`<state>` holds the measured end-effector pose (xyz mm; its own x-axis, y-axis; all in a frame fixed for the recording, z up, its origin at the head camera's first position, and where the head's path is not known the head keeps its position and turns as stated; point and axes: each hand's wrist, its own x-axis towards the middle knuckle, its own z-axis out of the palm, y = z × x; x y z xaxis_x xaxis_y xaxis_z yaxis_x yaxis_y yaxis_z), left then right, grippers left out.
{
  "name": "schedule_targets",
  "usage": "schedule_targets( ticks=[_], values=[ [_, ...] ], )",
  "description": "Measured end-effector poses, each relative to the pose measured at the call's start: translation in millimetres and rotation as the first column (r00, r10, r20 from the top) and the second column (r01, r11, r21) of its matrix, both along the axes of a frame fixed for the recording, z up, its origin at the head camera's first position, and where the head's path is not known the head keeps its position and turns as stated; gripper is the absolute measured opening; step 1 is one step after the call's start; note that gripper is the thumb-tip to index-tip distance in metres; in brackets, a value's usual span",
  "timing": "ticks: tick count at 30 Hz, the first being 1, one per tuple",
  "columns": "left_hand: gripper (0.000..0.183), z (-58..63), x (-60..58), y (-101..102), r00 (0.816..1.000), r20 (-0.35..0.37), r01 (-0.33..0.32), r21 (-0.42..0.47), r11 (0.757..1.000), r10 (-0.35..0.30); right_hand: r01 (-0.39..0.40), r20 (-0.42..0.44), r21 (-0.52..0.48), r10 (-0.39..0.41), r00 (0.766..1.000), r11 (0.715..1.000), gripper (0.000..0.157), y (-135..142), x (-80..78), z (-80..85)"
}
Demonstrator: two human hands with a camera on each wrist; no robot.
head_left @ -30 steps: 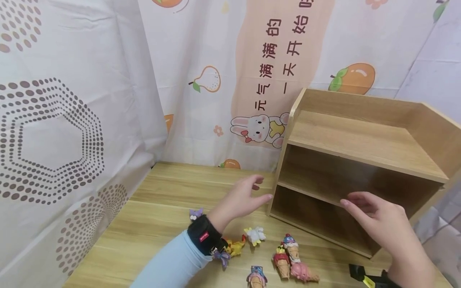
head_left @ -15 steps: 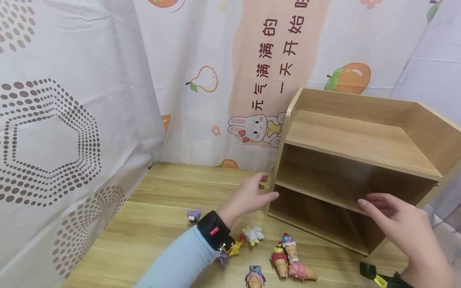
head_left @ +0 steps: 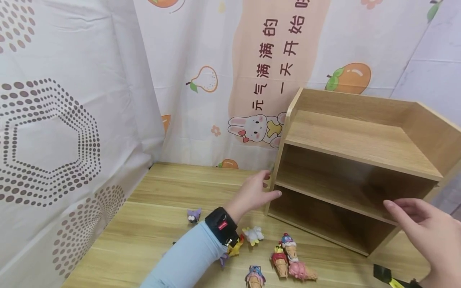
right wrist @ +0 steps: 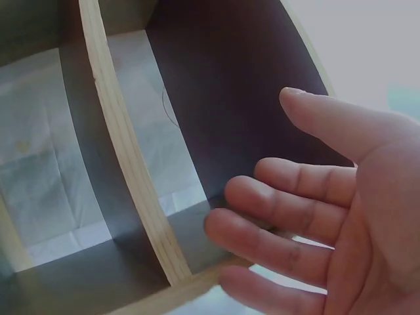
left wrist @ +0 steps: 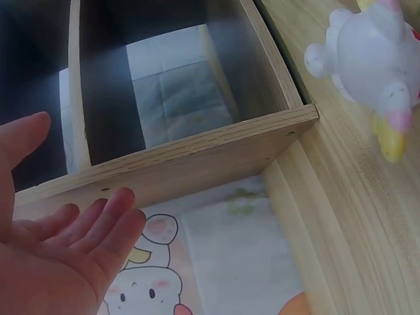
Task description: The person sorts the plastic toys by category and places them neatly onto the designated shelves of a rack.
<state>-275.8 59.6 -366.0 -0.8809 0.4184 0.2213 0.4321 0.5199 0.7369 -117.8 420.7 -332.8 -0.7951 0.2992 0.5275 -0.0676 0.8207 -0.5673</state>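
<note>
At right of the head view we see the shelf (head_left: 360, 144), its long axis slanting down rightward, between left hand (head_left: 252, 194), just beside its left side, and right hand (head_left: 428, 236), near its right; both empty, thumbs spread.

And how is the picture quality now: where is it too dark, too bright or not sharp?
Head view: fairly evenly lit, printed curtain clear, though the wooden shelf is dark inside. Left wrist: bluish haze over the shelf, white toy slightly soft. Right wrist: upper right corner washed out, shelf's inner wall nearly black, right hand slightly soft.
</note>
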Motion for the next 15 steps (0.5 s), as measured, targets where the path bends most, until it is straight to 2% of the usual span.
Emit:
schedule_targets(
  ticks=[2,7,10,15],
  values=[
    [0.074,-0.6,-1.2,2.2,1.0,0.006,-0.003,0.003,1.0,0.003,0.005,-0.037,-0.088,-0.008,0.999,0.996,0.01,0.5,0.5,-1.0],
    [0.076,-2.1,-4.6,6.6,1.0,0.016,-0.006,0.005,1.0,0.006,0.012,-0.149,-0.274,-0.054,0.987,0.962,0.027,-0.9,-1.5,-2.7],
    [0.077,-3.5,-7.4,9.7,1.0,0.021,-0.011,0.009,1.0,0.011,0.017,-0.2,-0.342,-0.091,0.976,0.94,0.03,-1.0,-3.4,-2.1],
    [0.078,-5.7,-11.9,14.5,1.0,0.019,-0.022,0.0,1.0,0.022,0.029,-0.236,-0.438,-0.146,0.961,0.898,0.031,0.5,-5.8,-2.4]
  ],
)
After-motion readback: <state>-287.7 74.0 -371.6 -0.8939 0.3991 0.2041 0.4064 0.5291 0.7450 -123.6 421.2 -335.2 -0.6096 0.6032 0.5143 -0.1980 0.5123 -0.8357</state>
